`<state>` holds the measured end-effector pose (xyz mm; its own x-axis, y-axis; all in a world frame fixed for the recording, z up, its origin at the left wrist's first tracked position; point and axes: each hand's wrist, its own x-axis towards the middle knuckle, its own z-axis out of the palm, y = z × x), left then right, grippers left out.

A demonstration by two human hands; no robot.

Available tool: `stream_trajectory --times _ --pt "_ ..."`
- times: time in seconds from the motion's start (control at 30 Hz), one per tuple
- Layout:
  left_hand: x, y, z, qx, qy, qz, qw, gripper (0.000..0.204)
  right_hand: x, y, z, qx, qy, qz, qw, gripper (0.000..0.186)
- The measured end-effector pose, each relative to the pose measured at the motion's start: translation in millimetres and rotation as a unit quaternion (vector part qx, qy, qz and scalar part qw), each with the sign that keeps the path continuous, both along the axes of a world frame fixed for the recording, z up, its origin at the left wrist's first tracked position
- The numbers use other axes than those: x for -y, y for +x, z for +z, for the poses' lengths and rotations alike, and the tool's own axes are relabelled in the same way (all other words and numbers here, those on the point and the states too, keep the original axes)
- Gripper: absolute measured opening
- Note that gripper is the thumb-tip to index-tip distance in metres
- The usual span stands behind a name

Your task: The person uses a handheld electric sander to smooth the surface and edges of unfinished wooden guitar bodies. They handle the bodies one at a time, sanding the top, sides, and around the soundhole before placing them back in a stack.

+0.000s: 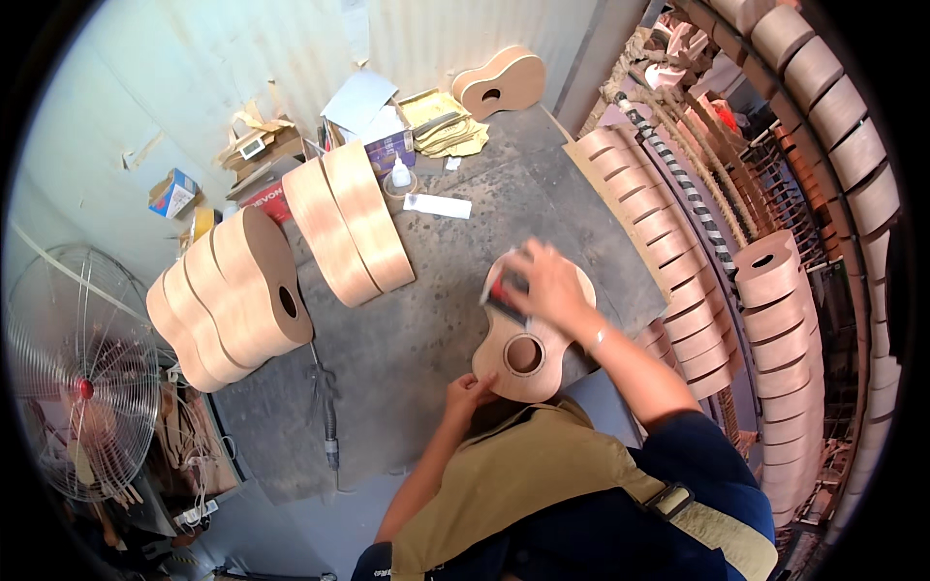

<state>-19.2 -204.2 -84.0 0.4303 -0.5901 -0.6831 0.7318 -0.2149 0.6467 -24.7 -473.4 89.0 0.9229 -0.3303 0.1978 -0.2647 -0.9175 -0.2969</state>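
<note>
A pale wooden guitar body (509,382) with a round soundhole lies at a slant at the table's near right, against or close to the front of my apron. My left hand (465,397) grips its lower left edge between thumb and fingers. My right hand (555,288) is on the upper part of the body, closed over a red and dark block (499,292), probably a sanding pad. The right fingers are slightly blurred and partly cover the block.
Stacked guitar bodies stand left (184,320) and centre-back (344,223), another (513,77) at the back. Papers, boxes and a small bottle (400,172) line the wall. An air tool (329,407) lies left, a fan (82,368) beyond. Racks of bodies (780,349) stand right.
</note>
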Motion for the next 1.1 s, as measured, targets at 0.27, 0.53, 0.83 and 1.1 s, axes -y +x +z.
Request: stream_trajectory --times 0.27,0.53,0.83,1.1 --pt "4 -6 -5 -0.008 -0.021 0.002 1.0 0.034 94 11 7 -0.007 -0.036 -0.158 0.987 0.04" --pt "2 -3 -6 -0.006 -0.033 0.024 0.999 0.036 0 -52 5 -0.012 0.03 0.007 0.999 0.039" --pt "6 -1 -4 -0.017 -0.062 0.041 0.997 0.037 84 -59 -3 0.023 -0.038 -0.172 0.984 0.042" --pt "4 -4 -9 -0.018 -0.062 0.027 0.998 0.035 8 -142 8 -0.011 0.049 -0.123 0.991 0.042"
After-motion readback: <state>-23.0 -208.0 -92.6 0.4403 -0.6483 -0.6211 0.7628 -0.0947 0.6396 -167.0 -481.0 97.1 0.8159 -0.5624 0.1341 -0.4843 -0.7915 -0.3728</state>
